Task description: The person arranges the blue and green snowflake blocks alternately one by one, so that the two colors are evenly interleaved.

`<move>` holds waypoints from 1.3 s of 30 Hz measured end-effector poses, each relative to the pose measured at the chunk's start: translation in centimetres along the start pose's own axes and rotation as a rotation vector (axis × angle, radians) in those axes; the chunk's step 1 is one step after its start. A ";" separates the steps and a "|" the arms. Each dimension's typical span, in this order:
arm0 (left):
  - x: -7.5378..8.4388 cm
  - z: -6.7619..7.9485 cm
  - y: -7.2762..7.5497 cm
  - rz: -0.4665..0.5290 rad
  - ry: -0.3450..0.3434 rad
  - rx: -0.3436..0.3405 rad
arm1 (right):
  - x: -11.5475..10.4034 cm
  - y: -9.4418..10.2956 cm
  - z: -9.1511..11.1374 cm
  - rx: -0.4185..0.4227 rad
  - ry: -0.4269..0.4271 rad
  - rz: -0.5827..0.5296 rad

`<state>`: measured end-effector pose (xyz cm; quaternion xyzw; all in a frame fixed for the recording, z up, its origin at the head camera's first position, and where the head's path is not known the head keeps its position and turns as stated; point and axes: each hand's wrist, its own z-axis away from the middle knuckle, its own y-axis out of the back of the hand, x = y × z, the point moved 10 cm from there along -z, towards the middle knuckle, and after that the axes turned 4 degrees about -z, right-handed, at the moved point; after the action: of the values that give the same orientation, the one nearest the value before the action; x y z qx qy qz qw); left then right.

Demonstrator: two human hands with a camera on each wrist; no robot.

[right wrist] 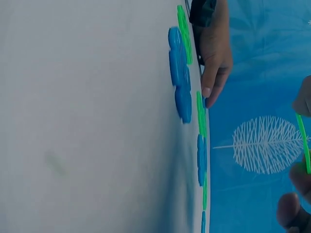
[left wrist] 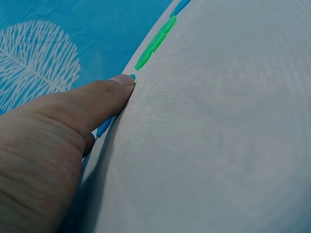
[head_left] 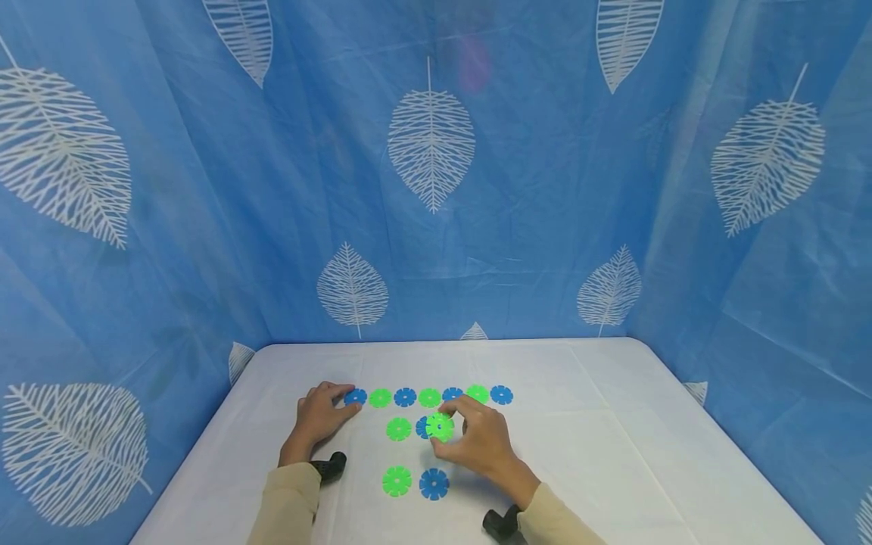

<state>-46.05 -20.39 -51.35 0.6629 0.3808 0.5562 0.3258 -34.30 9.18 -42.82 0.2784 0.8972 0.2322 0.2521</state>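
Note:
My right hand pinches a green notched plastic disc between thumb and fingers. The held disc partly covers a blue disc in the head view and appears edge-on beside my fingertips in the right wrist view. At the left end of the back row, my left hand has its index fingertip and thumb at opposite edges of a blue disc. In the left wrist view the thumb hides much of that blue disc.
Blue and green discs alternate along the back row, ending at a blue disc. A green disc lies in the middle row. Nearer me lie a green disc and a blue disc. Blue leaf-patterned cloth surrounds the white table.

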 end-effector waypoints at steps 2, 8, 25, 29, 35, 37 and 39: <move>0.0 0.0 -0.1 0.002 0.000 -0.001 | 0.5 0.2 0.1 -0.009 -0.019 0.007; 0.0 -0.1 -0.1 -0.004 -0.010 0.000 | 2.1 1.2 0.3 -0.020 -0.047 0.042; 0.0 0.0 -0.1 -0.008 -0.006 -0.007 | 5.5 5.2 -0.8 0.000 -0.006 0.095; 0.0 0.0 -0.1 -0.005 -0.006 -0.008 | 6.7 5.6 -0.4 -0.007 -0.022 0.122; 0.1 0.0 0.0 -0.004 -0.009 -0.009 | 8.7 6.5 0.0 -0.012 -0.069 0.154; 0.1 0.0 0.0 -0.004 -0.008 -0.011 | 9.4 6.7 0.1 -0.022 -0.098 0.173; 0.1 -0.1 0.0 -0.006 -0.009 -0.010 | 10.1 6.9 0.1 -0.030 -0.124 0.193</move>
<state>-46.11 -20.29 -51.24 0.6626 0.3785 0.5542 0.3325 -38.90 20.54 -42.29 0.3736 0.8453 0.2513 0.2875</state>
